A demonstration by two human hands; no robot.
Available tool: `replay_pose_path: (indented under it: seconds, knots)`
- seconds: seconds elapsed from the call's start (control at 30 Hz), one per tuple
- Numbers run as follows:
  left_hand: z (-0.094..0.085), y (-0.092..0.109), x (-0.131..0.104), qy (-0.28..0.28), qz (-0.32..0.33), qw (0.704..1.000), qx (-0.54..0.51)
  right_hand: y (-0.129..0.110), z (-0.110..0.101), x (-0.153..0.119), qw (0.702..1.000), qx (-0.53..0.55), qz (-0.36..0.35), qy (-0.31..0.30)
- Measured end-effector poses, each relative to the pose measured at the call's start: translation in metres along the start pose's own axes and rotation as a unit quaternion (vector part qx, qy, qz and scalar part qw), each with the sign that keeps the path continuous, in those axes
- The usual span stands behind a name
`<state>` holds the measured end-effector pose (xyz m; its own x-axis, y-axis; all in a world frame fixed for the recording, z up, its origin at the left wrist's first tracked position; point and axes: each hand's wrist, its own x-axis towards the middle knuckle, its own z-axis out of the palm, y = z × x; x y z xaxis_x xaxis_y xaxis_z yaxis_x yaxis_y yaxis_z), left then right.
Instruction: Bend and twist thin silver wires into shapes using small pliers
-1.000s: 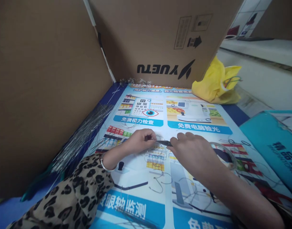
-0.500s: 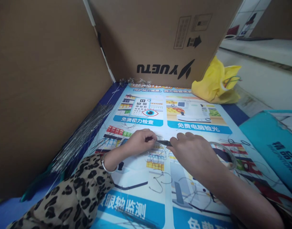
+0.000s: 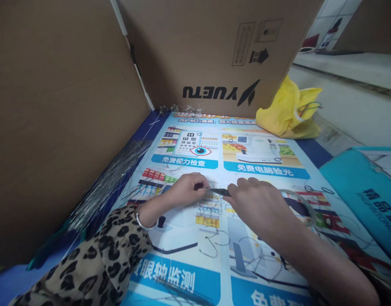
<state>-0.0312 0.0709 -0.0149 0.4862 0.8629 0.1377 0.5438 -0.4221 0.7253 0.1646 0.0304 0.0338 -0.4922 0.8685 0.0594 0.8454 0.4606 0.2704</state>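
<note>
Near the middle of the view my left hand [image 3: 189,190] is closed in a pinch on a thin wire, of which little shows at the fingertips. My right hand [image 3: 257,204] is wrapped round a dark pointed tool [image 3: 220,191], perhaps pliers; its handles are hidden in the palm. The tool's tip meets the left fingertips. Thin bent wires [image 3: 211,246] lie on the printed poster sheet [image 3: 185,170] below and around both hands.
A bundle of straight wires [image 3: 109,182] lies at left beside a cardboard panel [image 3: 55,106]. Another cardboard panel [image 3: 198,55] stands behind. A yellow bag [image 3: 284,112] is at back right, a teal box [image 3: 361,191] at right, and a clear ring-shaped coil [image 3: 310,210] by my right wrist.
</note>
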Motion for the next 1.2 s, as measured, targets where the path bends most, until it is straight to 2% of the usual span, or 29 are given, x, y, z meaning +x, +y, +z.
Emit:
replay_pose_path:
  seconds: [0.27,0.53,0.77,0.93,1.2]
  knots:
    - [0.0003,-0.0003,0.0003,0.0,-0.001,1.0,0.001,0.0009,-0.0006,0.0008,1.0,0.007,0.002,0.017]
    - [0.0003,0.0024,-0.0001,-0.004,0.006,1.0,0.023,0.0016,-0.0023,-0.0019,1.0,0.002,-0.001,0.001]
    - [0.0012,0.0004,-0.0001,-0.009,-0.005,1.0,-0.001,0.0016,-0.0012,-0.0015,1.0,0.003,0.001,0.0]
    - [0.0006,-0.0006,0.0001,-0.01,0.012,1.0,-0.003,0.0009,-0.0007,-0.0015,1.0,0.007,-0.002,0.004]
    - [0.0035,0.0052,-0.0008,0.008,0.005,0.998,0.055,-0.0004,-0.0008,-0.0026,1.0,0.006,-0.001,-0.014]
